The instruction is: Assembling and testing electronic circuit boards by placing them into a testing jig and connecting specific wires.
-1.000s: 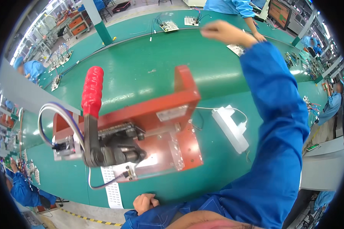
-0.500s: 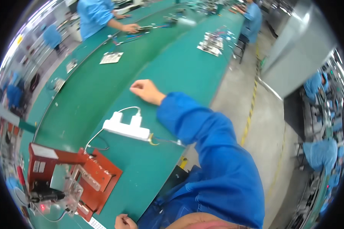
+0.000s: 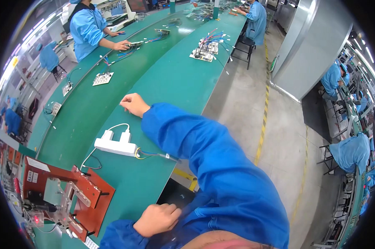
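My right hand (image 3: 134,104) reaches out over the green bench beside the conveyor belt. Its fingers are curled in with the thumb; whatever they may hold is too small or hidden. My left hand (image 3: 158,219) is closed in a loose fist by the near bench edge, close to my body, back of the hand up, palm hidden. Between the two hands, nearer the right one, lies a white power strip (image 3: 116,146) with two white plugs in it. To the left of my left hand stands a red-brown test fixture (image 3: 100,204) with clear plastic parts and a small red light.
On the bench ahead lie circuit boards with coloured wires (image 3: 204,52). Another board (image 3: 103,79) rests on the green belt (image 3: 81,112). Across the belt, a co-worker's hand (image 3: 121,45) touches a board. A grey metal cabinet (image 3: 310,50) stands beyond the aisle.
My left hand has come further into view, moving up and right from the lower edge. The right hand stays stretched out, with its fingers still curled. The whole view has shifted.
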Action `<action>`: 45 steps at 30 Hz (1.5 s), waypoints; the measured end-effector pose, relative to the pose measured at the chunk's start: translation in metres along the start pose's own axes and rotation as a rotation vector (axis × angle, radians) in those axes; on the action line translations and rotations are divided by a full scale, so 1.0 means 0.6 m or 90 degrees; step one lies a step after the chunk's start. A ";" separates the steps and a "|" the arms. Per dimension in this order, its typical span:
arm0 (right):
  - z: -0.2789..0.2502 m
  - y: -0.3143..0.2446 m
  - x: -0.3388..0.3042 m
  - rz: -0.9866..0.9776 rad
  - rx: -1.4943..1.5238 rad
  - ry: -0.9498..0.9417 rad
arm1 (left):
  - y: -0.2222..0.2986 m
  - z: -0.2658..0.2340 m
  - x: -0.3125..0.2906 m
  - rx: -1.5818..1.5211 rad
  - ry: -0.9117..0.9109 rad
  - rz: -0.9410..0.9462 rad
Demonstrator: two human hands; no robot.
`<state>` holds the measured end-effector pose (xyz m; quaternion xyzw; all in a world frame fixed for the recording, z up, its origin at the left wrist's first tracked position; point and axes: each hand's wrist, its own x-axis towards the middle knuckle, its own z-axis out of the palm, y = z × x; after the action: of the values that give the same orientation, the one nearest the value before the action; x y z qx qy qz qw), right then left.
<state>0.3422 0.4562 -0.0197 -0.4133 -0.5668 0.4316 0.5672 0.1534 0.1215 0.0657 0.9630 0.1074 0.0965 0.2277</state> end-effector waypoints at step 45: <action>0.011 -0.017 -0.012 -0.067 -0.238 0.028 | -0.045 0.098 0.002 0.081 -0.193 -0.070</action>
<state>0.3362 0.4465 -0.0119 -0.4904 -0.6457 0.2793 0.5143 0.1642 0.1209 0.0022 0.9716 0.1302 -0.0694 0.1848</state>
